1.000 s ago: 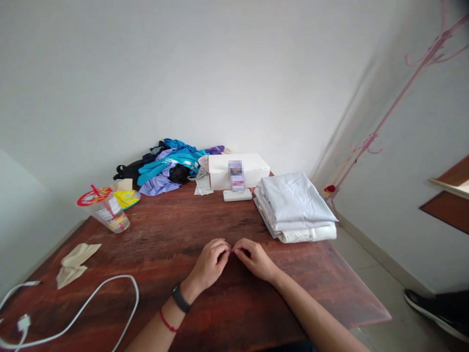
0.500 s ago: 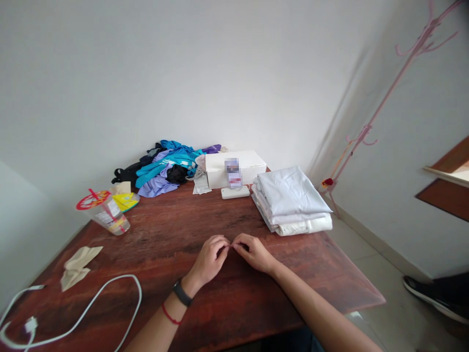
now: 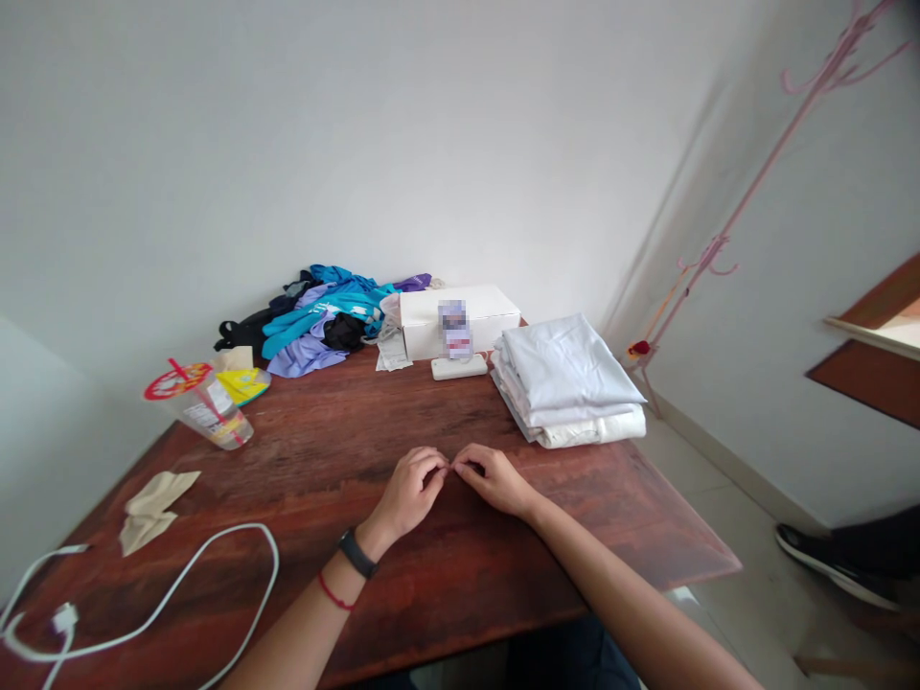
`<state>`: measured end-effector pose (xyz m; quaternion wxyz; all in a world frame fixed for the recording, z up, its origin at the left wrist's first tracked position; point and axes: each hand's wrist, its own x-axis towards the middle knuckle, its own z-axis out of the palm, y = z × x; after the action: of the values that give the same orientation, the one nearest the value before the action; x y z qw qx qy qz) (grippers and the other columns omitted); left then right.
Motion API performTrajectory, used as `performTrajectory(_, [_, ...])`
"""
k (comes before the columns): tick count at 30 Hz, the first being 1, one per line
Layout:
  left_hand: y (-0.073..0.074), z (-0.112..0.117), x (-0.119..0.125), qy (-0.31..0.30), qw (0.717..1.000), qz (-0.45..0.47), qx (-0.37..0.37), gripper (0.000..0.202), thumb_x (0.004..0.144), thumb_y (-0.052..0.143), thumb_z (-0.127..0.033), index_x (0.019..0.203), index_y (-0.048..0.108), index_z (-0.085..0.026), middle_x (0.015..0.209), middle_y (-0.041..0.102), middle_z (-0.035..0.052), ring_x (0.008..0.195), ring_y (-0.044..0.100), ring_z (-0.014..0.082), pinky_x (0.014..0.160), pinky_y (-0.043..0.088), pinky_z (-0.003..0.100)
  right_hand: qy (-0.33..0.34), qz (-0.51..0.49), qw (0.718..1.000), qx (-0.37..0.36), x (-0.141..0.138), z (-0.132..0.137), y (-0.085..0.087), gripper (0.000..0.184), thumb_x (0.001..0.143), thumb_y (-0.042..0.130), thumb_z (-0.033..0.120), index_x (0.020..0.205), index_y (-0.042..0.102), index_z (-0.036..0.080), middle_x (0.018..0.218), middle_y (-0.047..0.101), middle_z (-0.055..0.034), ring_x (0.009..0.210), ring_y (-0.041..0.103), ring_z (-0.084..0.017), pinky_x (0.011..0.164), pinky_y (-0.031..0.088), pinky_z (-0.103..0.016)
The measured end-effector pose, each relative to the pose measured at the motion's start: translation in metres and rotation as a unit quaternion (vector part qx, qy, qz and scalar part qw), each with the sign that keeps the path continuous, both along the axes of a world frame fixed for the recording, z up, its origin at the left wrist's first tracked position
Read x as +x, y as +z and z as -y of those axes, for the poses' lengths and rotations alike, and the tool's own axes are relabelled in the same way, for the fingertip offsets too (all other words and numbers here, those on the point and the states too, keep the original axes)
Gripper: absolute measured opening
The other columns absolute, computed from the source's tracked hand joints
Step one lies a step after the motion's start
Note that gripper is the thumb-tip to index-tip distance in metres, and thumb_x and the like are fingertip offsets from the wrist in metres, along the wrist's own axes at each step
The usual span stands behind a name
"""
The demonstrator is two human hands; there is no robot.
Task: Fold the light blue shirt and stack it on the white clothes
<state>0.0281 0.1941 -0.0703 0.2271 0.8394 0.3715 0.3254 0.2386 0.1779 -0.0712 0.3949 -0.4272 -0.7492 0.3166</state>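
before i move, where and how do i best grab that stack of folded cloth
Slide your left hand and right hand under the bottom layer of the stack of folded cloth, coming from the near side. That edge faces you, and the layers are soft and look loosely piled, so pinching just the top would probably lift only that piece.

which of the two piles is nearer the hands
The folded pale stack, beyond the right hand; the crumpled multicoloured heap lies farther back, by the wall.
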Motion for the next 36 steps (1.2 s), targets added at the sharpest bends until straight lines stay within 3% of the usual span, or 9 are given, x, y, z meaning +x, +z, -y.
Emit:
performTrajectory(11, [0.0,0.001,0.0,-0.004,1.0,-0.006,0.02,0.018,0.099,0.054,-0.021,0.095,0.072,-0.022,0.103,0.072,0.0076,0.102,0.065,0.0236,0.096,0.052,0.04,-0.021,-0.01,1.0,0.0,-0.003,0.005,0.004,0.026,0.098,0.058,0.037,0.094,0.076,0.019,0.095,0.075,-0.0076,0.09,0.069,-0.021,0.085,0.053,-0.034])
performTrajectory(15, [0.004,0.003,-0.001,-0.008,1.0,-0.004,0.018,0.019,0.099,0.054,-0.023,0.095,0.073,-0.022,0.103,0.072,0.0075,0.102,0.065,0.0234,0.096,0.051,0.04,-0.048,-0.125,0.987,-0.089,0.0,0.027,0.011,0.031,0.095,0.062,0.046,0.102,0.075,0.019,0.1,0.076,-0.0087,0.096,0.071,-0.024,0.082,0.057,-0.035])
performTrajectory(17, [0.005,0.005,-0.001,-0.013,1.0,-0.001,0.019,0.022,0.101,0.053,-0.026,0.094,0.073,-0.022,0.103,0.072,0.0071,0.101,0.064,0.0228,0.095,0.051,0.04,-0.077,-0.247,0.952,-0.166,0.007,0.042,0.014,0.035,0.092,0.066,0.05,0.107,0.072,0.019,0.108,0.076,-0.0104,0.102,0.072,-0.026,0.078,0.06,-0.036])
performTrajectory(19, [0.005,0.005,-0.001,-0.014,1.0,0.002,0.022,0.023,0.101,0.052,-0.026,0.093,0.074,-0.022,0.101,0.072,0.0069,0.099,0.064,0.0223,0.094,0.051,0.039,-0.114,-0.368,0.901,-0.199,0.018,0.055,0.02,0.037,0.087,0.073,0.048,0.112,0.07,0.021,0.117,0.075,-0.0113,0.11,0.071,-0.028,0.081,0.061,-0.038])
performTrajectory(22, [0.002,0.004,-0.001,-0.009,0.999,-0.001,0.032,0.022,0.099,0.054,-0.025,0.092,0.075,-0.022,0.101,0.072,0.0076,0.097,0.064,0.0224,0.093,0.051,0.04,-0.17,-0.504,0.83,-0.167,0.044,0.065,0.032,0.038,0.083,0.077,0.038,0.117,0.068,0.022,0.128,0.071,-0.0108,0.12,0.068,-0.026,0.095,0.059,-0.04])
performTrajectory(26, [-0.003,0.003,-0.001,-0.006,0.999,-0.007,0.041,0.02,0.098,0.055,-0.022,0.093,0.075,-0.022,0.101,0.072,0.0074,0.098,0.065,0.0231,0.093,0.051,0.04,-0.228,-0.597,0.753,-0.158,0.08,0.062,0.051,0.026,0.084,0.068,0.027,0.109,0.067,0.02,0.128,0.071,-0.0128,0.122,0.067,-0.024,0.094,0.062,-0.036])
performTrajectory(31, [-0.006,0.002,-0.002,-0.009,0.999,0.001,0.044,0.02,0.096,0.056,-0.02,0.092,0.075,-0.023,0.099,0.073,0.0064,0.098,0.066,0.023,0.093,0.051,0.039,-0.256,-0.622,0.722,-0.163,0.103,0.051,0.068,0.016,0.085,0.061,0.019,0.101,0.065,0.018,0.12,0.072,-0.0143,0.117,0.07,-0.024,0.09,0.065,-0.034])
performTrajectory(36, [-0.006,0.002,-0.002,-0.012,0.999,0.012,0.042,0.019,0.095,0.057,-0.019,0.091,0.075,-0.022,0.098,0.073,0.0066,0.098,0.066,0.0237,0.093,0.05,0.04,-0.271,-0.634,0.704,-0.172,0.113,0.031,0.075,0.013,0.087,0.057,0.016,0.099,0.061,0.019,0.106,0.072,-0.0105,0.102,0.074,-0.021,0.083,0.067,-0.034])
